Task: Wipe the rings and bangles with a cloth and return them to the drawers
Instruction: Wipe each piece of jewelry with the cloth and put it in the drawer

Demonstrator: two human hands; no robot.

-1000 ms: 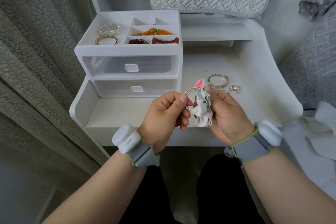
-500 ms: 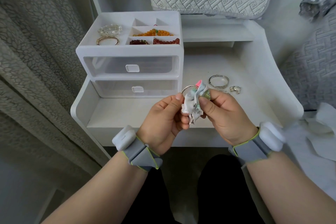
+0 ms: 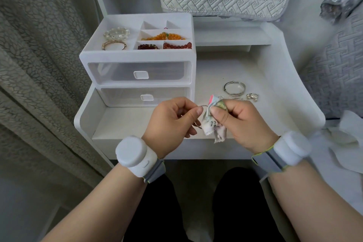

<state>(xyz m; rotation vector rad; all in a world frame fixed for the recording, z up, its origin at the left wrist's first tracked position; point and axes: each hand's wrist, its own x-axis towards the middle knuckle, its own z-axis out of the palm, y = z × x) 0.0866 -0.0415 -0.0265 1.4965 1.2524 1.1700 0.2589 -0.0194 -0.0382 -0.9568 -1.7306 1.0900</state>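
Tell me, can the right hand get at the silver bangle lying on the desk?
Probably yes: the silver bangle lies uncovered just beyond the right hand, though that hand is busy pinching the cloth.

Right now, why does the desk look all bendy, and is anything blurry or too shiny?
Head view: the wide lens bows the desk edges and the curtain; the light is soft and even, with faint shadows and no strong glare; the left hand, right hand, cloth and bangle look sharp; the frosted drawer fronts blur whatever is inside.
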